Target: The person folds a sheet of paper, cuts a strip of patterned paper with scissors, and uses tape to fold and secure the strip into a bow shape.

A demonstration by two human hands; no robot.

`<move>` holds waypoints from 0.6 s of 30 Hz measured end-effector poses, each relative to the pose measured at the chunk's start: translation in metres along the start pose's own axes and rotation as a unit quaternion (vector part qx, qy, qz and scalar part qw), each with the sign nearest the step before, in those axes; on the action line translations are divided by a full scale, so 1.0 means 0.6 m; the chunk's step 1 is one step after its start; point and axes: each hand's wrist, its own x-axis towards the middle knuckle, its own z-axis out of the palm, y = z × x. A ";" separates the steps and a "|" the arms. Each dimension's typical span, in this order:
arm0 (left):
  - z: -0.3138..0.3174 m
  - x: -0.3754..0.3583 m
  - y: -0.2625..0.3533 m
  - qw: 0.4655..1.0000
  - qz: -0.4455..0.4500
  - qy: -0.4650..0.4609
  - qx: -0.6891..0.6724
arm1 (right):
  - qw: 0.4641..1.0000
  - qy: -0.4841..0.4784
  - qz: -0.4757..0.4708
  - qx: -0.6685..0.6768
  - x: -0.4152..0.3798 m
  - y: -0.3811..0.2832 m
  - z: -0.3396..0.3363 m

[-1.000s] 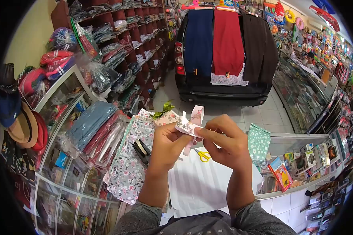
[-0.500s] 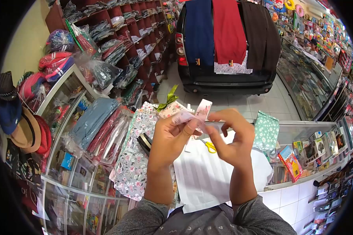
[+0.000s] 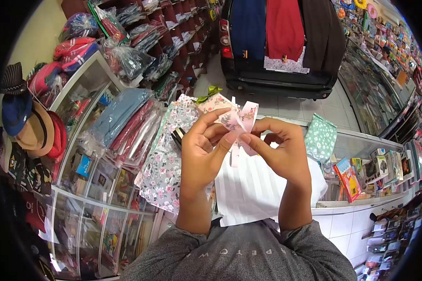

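A pink floral ribbon (image 3: 247,115), looped on itself, is held up over the counter between both hands. My left hand (image 3: 202,150) pinches its left side between thumb and fingers. My right hand (image 3: 283,150) pinches the ribbon close to the left thumb, and a tail hangs below. White striped paper (image 3: 248,192) lies beneath my hands. Just behind the left hand are a cream floral piece (image 3: 214,103) and an olive-green ribbon (image 3: 208,95). To the left lies grey floral wrapping (image 3: 162,171), with a dark object (image 3: 177,136) partly covered by my left hand.
A green daisy-patterned packet (image 3: 320,136) and a red-yellow box (image 3: 347,180) rest on the glass counter at right. Bagged clothes (image 3: 122,117) are piled on the left glass case (image 3: 82,196). Beyond the counter stands a dark car (image 3: 281,84) draped with trousers.
My hands have drawn closer together, and the ribbon is now folded into a crossed loop. The view has tilted downward slightly. The yellow-handled scissors seen earlier are now hidden.
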 end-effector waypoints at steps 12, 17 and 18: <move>-0.005 -0.035 -0.038 0.993 -0.083 -0.055 0.059 | 0.993 0.062 0.099 0.003 -0.065 0.010 -0.009; 0.011 -0.041 -0.050 0.990 -0.084 -0.105 0.035 | 0.994 0.062 0.059 -0.074 -0.084 0.006 -0.023; 0.016 -0.043 -0.051 0.991 -0.089 -0.100 0.021 | 0.992 0.071 0.056 -0.085 -0.086 0.002 -0.024</move>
